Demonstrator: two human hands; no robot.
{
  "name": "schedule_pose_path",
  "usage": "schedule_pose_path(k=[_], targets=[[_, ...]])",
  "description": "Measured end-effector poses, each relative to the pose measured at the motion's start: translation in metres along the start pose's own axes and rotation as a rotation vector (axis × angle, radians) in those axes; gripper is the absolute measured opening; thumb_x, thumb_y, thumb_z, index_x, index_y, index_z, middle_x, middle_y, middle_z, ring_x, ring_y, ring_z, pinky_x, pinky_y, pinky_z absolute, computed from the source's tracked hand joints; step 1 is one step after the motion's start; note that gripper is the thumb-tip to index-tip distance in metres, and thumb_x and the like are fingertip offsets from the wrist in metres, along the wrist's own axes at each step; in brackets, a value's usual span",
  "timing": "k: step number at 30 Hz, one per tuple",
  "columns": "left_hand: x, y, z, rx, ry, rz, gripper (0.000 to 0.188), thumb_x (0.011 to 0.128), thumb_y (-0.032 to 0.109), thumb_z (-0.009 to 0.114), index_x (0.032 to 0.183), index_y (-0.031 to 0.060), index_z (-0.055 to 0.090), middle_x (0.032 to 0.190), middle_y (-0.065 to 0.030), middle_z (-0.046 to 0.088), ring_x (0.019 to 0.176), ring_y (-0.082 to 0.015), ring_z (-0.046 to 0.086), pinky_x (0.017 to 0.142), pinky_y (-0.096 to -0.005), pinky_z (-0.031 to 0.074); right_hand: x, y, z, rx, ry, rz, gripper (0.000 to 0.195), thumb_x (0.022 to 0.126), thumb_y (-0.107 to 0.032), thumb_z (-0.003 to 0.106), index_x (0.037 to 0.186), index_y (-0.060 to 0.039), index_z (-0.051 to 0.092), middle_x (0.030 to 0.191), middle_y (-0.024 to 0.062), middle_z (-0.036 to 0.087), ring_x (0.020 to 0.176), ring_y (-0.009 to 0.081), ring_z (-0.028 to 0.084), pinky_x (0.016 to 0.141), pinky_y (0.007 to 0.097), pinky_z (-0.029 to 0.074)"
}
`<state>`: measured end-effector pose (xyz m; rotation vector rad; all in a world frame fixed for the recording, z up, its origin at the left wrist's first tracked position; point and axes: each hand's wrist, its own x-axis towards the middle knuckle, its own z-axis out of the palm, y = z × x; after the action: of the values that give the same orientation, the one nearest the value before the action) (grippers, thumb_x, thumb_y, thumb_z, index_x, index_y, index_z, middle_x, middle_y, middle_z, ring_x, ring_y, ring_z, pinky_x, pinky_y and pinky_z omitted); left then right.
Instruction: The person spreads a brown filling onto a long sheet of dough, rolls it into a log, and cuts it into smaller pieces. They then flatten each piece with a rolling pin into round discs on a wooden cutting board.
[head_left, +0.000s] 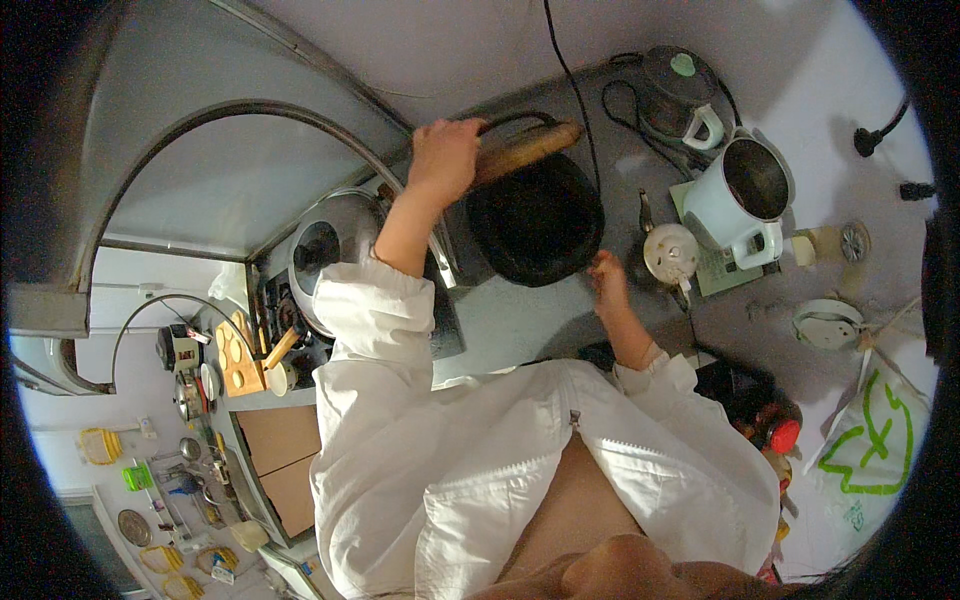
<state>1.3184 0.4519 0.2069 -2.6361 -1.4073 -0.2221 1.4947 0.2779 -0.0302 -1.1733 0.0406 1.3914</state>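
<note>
My left hand (446, 161) is closed on the near end of a long tan object (529, 154), apparently wooden, which lies slanted over the far rim of a round black pan (536, 221). A dark curved band arches behind that object; what it belongs to is unclear. The pan rests on the grey counter (495, 319), dark and shadowed inside. Close to the pan's near right edge is my right hand (611, 281), its fingers curled; whether they touch the rim or hold anything is not clear. A small round metal pot or lid (670, 253) sits right of that hand.
A white jug (739, 191) and a dark-lidded appliance (679, 86) with a looped cable stand at the right. A black cord hangs beside the pan. To the left are a domed lid (319, 251) on the stove and a wooden board (236, 352) with pale round pieces.
</note>
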Motion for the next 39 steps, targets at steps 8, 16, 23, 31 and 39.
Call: schedule_pose_path(k=[8, 16, 23, 31, 39], targets=[[0.02, -0.005, 0.006, -0.069, 0.015, -0.117, 0.025, 0.085, 0.016, 0.051, 0.108, 0.0082, 0.057, 0.094, -0.0167, 0.062, 0.093, -0.0348, 0.055, 0.079, -0.049, 0.04, 0.054, -0.014, 0.011, -0.173, -0.017, -0.077, 0.027, 0.078, -0.015, 0.051, 0.105, -0.0108, 0.053, 0.079, -0.0006, 0.051, 0.072, 0.0124, 0.05, 0.066, 0.0255, 0.035], [0.037, -0.023, 0.0, 0.021, -0.113, -0.133, 0.026, 0.088, 0.021, 0.048, 0.11, 0.0089, 0.056, 0.095, -0.0177, 0.062, 0.091, -0.0354, 0.057, 0.078, -0.0492, 0.041, 0.096, 0.025, -0.022, -0.201, -0.195, -0.017, 0.018, 0.077, -0.022, 0.053, 0.092, -0.0135, 0.056, 0.084, -0.0017, 0.052, 0.076, 0.0139, 0.048, 0.078, 0.0322, 0.032], [0.027, -0.036, -0.004, 0.131, -0.176, -0.019, 0.027, 0.084, 0.016, 0.052, 0.11, 0.0107, 0.056, 0.091, -0.0156, 0.063, 0.089, -0.0345, 0.057, 0.077, -0.048, 0.042, 0.042, 0.044, 0.016, -0.271, -0.105, 0.08, 0.018, 0.075, -0.021, 0.057, 0.091, -0.015, 0.056, 0.096, -0.003, 0.057, 0.083, 0.0135, 0.05, 0.082, 0.0344, 0.029], [-0.016, -0.017, 0.007, 0.118, -0.201, 0.177, 0.04, 0.07, 0.01, 0.064, 0.108, 0.0063, 0.051, 0.091, -0.0116, 0.062, 0.093, -0.0302, 0.055, 0.081, -0.0409, 0.038, 0.028, 0.025, 0.004, -0.182, -0.205, -0.007, 0.023, 0.07, -0.003, 0.048, 0.091, -0.0133, 0.052, 0.105, 0.0032, 0.059, 0.081, 0.0123, 0.05, 0.071, 0.0271, 0.037], [-0.074, 0.014, 0.029, 0.173, -0.161, 0.282, 0.037, 0.073, 0.013, 0.055, 0.108, 0.005, 0.052, 0.094, -0.0096, 0.059, 0.09, -0.0269, 0.053, 0.082, -0.0393, 0.038, -0.025, -0.002, -0.038, -0.175, -0.214, 0.059, 0.026, 0.064, -0.002, 0.045, 0.086, -0.0137, 0.048, 0.105, 0.005, 0.06, 0.078, 0.0119, 0.05, 0.065, 0.0244, 0.038]])
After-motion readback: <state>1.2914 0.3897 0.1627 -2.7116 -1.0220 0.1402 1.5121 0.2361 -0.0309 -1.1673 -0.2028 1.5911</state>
